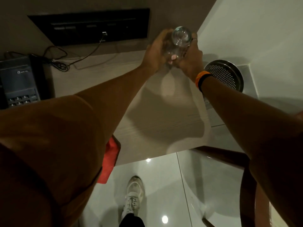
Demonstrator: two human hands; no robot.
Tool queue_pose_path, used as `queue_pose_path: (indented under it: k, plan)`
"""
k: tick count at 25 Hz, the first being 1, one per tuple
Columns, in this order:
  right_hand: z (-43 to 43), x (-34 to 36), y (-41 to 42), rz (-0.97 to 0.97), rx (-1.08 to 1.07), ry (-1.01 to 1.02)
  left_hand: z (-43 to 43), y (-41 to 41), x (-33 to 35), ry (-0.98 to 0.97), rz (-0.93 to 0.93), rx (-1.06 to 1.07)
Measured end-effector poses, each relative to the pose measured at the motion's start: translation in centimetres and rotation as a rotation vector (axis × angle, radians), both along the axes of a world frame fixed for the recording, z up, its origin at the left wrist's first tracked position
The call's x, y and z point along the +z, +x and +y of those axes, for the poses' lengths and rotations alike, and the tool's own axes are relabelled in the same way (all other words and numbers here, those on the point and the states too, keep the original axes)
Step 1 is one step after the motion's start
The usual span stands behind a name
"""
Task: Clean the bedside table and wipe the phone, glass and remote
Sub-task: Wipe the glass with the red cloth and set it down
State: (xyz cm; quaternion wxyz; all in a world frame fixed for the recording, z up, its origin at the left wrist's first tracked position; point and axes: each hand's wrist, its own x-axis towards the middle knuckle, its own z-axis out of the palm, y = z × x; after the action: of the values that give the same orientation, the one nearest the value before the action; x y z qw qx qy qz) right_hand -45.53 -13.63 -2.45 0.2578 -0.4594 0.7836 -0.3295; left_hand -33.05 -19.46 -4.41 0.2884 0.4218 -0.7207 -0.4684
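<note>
The glass (179, 39) is clear and smooth, rounded with a thick circular base turned toward the camera, and it is held in the air above the pale wood-grain bedside table (164, 115), clasped between the left hand (155, 53) and the right hand (191, 60), whose fingers curl closed around its sides. Well to the left of the fingers a dark, boxy keypad phone (19, 82) rests on the table. Just right of them stands a round perforated metal bin (227, 76), and a red cloth (109, 161) hangs over the table's near edge below them.
</note>
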Motion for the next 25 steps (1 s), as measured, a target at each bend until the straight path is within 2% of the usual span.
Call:
queue_pose_path:
  k: [2,3,6,8,12,14,16,19,22,25]
  plan:
    - [0.0,0.3,0.4,0.01,0.008,0.022,-0.2,0.2,0.2,0.065,0.034,0.056]
    - [0.0,0.4,0.5,0.016,0.009,0.042,-0.4,0.4,0.1,0.043,0.033,0.059]
    - [0.3,0.6,0.8,-0.005,0.002,0.105,0.2,1.5,0.5,0.152,0.004,0.035]
    - [1.6,0.6,1.6,0.05,0.005,0.125,1.2,3.1,1.0,0.028,-0.129,-0.047]
    - [5.9,1.7,5.5,0.471,-0.041,-0.015,4.9,7.8,2.7,-0.312,-0.572,-0.159]
    - [7.4,2.7,9.0,0.584,0.053,-0.078,7.0,10.8,3.6,-0.407,-0.672,-0.171]
    - [8.3,3.5,12.9,0.636,0.185,-0.102,9.0,14.7,4.6,-0.404,-0.677,-0.1]
    - [8.9,5.3,19.5,0.603,0.358,-0.146,11.8,23.1,5.2,-0.382,-0.746,0.014]
    - [8.5,7.2,27.4,0.483,0.559,-0.162,14.9,32.9,7.1,-0.258,-0.862,0.146]
    - [10.6,7.0,33.7,0.454,0.767,-0.007,19.4,42.6,9.8,-0.193,-0.88,0.337]
